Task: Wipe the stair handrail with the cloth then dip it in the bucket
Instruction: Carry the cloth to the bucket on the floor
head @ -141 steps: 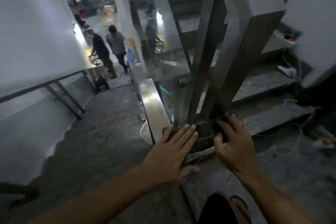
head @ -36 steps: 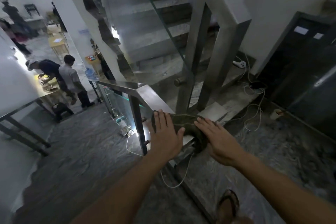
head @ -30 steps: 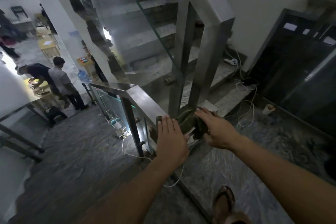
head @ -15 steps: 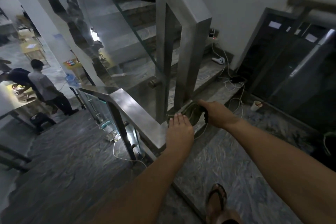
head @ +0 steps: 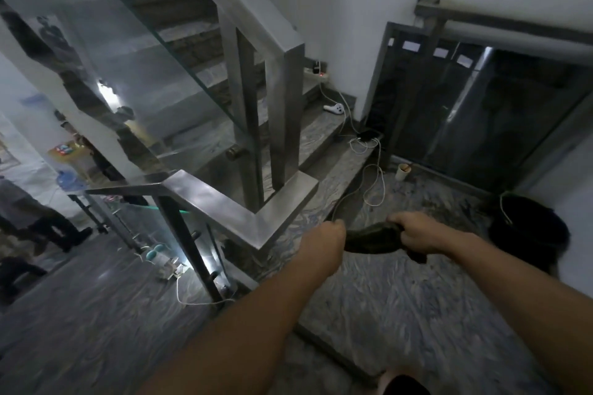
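A dark green cloth hangs stretched between my two hands above the landing floor. My left hand grips its left end and my right hand grips its right end. Both are off the steel handrail, whose flat top bends at a corner just left of my left hand. A black bucket with a wire handle stands on the floor at the right, a short way beyond my right hand.
Steel posts and a glass panel rise behind the rail. White cables, a power strip and a paper cup lie by the steps. Dark metal-framed panels line the right wall. People stand below at left.
Both hands lifted off the handrail and swung right, taking the cloth with them. The left hand closed on the cloth's end. The bucket came into view at the right.
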The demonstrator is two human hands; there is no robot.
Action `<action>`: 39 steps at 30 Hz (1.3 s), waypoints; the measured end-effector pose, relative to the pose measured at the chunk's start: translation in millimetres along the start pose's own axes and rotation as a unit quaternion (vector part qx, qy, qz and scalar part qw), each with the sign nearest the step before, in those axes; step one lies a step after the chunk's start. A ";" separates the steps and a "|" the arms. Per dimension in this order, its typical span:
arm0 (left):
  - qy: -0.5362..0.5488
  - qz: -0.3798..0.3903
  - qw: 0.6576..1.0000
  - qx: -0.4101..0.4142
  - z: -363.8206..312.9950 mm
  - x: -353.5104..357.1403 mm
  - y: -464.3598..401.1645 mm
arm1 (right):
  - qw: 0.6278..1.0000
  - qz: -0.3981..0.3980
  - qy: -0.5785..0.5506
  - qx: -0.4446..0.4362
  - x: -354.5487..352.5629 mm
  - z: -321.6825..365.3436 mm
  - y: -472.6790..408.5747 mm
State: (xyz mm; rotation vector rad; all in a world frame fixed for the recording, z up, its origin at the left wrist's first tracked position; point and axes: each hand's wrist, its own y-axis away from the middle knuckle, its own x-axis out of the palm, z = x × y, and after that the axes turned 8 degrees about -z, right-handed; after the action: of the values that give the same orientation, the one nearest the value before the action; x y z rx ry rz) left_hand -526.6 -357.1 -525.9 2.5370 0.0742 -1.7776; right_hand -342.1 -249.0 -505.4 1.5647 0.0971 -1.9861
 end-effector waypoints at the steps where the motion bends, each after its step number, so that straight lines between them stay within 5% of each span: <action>1: 0.021 0.008 1.000 0.004 -1.3 -3.0 -3.7 | 0.999 -0.004 -0.041 0.006 -3.6 -3.1 8.0; 4: 0.068 0.031 0.997 0.021 -8.6 -9.0 -16.5 | 0.993 0.003 -0.117 0.018 -15.6 -14.9 27.7; 15: 0.096 0.107 0.984 0.103 -86.7 -27.1 -115.1 | 0.992 0.009 -0.088 0.088 -71.1 -121.0 38.7; 29: 0.073 0.115 0.980 0.143 -188.0 -1.8 -253.6 | 0.970 -0.153 -0.097 0.162 -126.2 -255.6 17.0; 39: 0.048 0.151 0.968 0.193 -250.3 44.8 -417.9 | 0.949 -0.178 -0.090 0.246 -168.3 -362.5 -58.2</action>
State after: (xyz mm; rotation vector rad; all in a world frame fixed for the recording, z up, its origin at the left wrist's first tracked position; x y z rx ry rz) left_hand -303.3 76.3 -485.8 2.6898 -0.6821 -1.6813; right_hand -38.0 15.5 -479.9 1.7448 -0.2223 -2.5771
